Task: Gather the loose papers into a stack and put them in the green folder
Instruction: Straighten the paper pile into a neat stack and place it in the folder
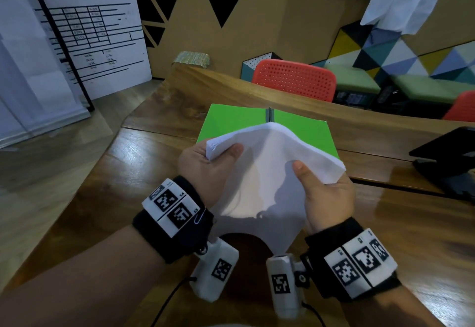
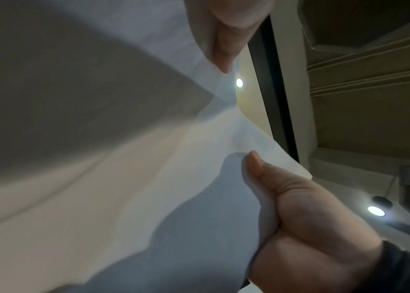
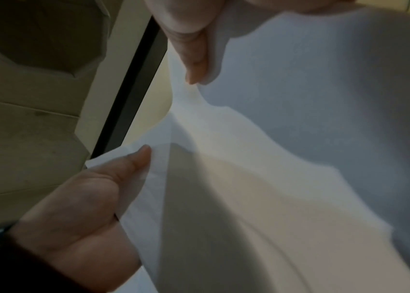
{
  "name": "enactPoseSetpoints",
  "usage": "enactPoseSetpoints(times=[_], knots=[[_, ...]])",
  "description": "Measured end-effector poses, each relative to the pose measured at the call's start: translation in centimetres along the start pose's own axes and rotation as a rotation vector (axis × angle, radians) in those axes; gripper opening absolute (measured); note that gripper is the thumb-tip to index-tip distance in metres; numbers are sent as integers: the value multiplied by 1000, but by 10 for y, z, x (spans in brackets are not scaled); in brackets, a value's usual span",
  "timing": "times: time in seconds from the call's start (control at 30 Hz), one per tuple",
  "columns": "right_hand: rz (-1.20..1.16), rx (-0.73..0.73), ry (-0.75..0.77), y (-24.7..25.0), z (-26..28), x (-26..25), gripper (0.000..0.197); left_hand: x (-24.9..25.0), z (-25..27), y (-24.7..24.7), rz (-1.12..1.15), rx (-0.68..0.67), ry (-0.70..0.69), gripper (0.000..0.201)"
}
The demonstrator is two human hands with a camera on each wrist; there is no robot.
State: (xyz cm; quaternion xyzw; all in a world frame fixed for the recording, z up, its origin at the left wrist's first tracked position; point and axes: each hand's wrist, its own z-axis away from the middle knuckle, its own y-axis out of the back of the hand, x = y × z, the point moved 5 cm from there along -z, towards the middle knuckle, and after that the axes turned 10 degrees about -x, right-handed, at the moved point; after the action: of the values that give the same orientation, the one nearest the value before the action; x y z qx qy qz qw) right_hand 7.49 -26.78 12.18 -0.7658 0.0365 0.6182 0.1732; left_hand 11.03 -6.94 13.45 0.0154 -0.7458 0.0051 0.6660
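left hand (image 1: 205, 165): thumb on top, pinching the papers (image 1: 267, 172) at the left corner
right hand (image 1: 326, 195): same pinch, right edge
folder (image 1: 231, 123): open on desk (image 1: 128, 172), behind

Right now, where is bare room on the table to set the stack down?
Bare wooden table shows left of the open green folder; a narrower strip lies between folder and black stand. Near the body, both hands, left hand and right hand, holding the white paper stack, crowd it.
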Motion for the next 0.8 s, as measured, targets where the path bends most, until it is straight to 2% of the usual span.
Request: enactPoseSetpoints(times=[0.17,0.33,0.43,0.47,0.57,0.63,0.7,0.73,0.8], knots=[[-42,-51,1,-1,-1,5,24,-5,4,2,45,-11,20,15],[-123,-77,29,-1,-2,0,16,-6,5,8,51,6,18,15],[-118,-70,6,3,-4,7,40,-21,4,5,-7,-8,119,16],[-116,-64,-9,3,-4,9,42,-25,4,3,-23,-29,175,17],[-37,-28,-53,7,-8,3,25,-24,5,-4,-111,-90,219,22],[115,23,-37,15,-14,-10,42,-11,3,-1,-172,-56,183,26],[405,129,11,27,-18,-29,73,9,-4,3,-296,-63,54,31],[543,153,58,29,-19,-40,84,20,-7,2,-383,-122,-53,28],[649,52,195,17,-16,-60,89,43,-8,-7,-624,-278,-280,38]])
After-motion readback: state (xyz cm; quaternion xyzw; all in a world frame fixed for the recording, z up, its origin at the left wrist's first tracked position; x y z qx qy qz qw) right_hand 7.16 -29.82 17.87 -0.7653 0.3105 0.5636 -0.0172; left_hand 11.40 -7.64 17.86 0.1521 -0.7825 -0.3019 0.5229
